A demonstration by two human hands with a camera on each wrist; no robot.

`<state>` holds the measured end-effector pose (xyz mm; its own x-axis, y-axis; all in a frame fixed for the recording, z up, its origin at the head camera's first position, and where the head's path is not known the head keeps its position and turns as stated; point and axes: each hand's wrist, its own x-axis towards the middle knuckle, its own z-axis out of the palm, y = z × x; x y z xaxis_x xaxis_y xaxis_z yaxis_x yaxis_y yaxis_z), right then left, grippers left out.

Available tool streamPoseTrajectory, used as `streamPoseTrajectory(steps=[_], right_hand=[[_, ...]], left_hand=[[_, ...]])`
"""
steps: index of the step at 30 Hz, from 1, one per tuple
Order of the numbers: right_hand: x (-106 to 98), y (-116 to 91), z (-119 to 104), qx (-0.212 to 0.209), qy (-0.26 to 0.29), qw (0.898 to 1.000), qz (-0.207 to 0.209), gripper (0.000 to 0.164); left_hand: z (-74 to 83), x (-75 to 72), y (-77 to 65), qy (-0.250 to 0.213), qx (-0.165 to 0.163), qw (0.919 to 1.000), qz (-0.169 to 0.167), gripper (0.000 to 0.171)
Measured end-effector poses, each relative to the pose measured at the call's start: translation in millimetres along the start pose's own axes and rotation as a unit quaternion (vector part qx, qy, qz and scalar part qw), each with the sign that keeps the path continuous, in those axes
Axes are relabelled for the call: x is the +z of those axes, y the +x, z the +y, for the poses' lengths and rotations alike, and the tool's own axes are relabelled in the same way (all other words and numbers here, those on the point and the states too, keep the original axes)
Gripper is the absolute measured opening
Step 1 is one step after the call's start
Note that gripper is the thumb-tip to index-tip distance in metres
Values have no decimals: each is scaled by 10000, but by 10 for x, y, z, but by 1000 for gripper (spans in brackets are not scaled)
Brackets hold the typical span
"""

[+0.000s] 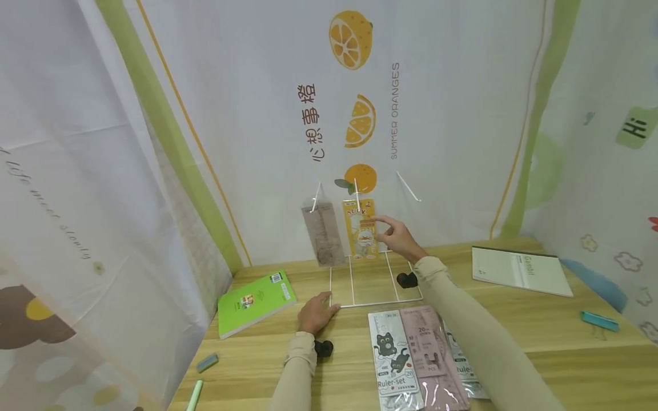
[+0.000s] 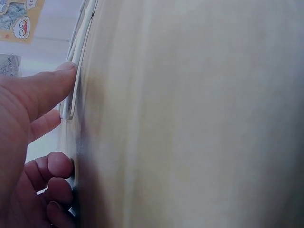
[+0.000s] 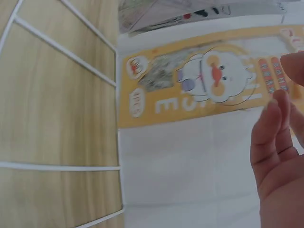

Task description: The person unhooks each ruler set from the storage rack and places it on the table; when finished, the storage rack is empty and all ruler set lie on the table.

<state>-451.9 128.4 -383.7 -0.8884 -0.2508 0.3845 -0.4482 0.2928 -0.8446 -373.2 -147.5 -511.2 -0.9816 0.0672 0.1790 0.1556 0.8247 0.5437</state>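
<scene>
A white wire rack (image 1: 353, 285) stands on the table, with prongs rising at the back. From its left prong hangs a greyish-pink flat packet (image 1: 325, 237). A yellow packet (image 1: 354, 242) with a cartoon duck hangs from the middle prong. My right hand (image 1: 400, 237) is at the yellow packet's right edge, thumb and forefinger apart; whether the fingertips touch it I cannot tell. With thumb and forefinger, my left hand (image 1: 315, 314) holds the rack's front left corner, also seen as a wire edge (image 2: 80, 52) in the left wrist view. Its other fingers are curled down at the table.
Ruler-set packets (image 1: 393, 354) and a pink packet (image 1: 429, 348) overlap at the front, partly under my right forearm. A green book (image 1: 257, 303), an eraser-like block (image 1: 208, 363) and a pale green stick (image 1: 195, 395) lie left. A notebook (image 1: 519, 271) and a blue clip (image 1: 600, 321) lie right.
</scene>
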Motion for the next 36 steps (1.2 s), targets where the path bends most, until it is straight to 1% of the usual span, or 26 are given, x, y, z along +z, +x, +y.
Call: streamPoseTrajectory(steps=[6,12,18,22,25,32,36], right_hand=[[12,64,-95,-214,78,9997,31,53],[19,78,-106,-132,61,9999,3,54],[26,40,-129,-91,121,9998,112,54],[22,-9,-121,-244,53,9995,178,51],[25,-61,-111,-458,33,9986,269,47],[47,-312,-500,-672,109,9970,369,41],[92,-379,-504,-867,305,9944,516,37]], left_hand=[[24,32,3,16,17,10000,48,49],[19,46,23,42,40,10000,68,50],[21,41,30,63,26,10000,26,50],[31,28,25,13,65,10000,25,49],[36,18,16,7,98,9999,52,49],[-9,17,26,49,160,9998,104,49],[-27,12,23,50,120,9998,121,49]])
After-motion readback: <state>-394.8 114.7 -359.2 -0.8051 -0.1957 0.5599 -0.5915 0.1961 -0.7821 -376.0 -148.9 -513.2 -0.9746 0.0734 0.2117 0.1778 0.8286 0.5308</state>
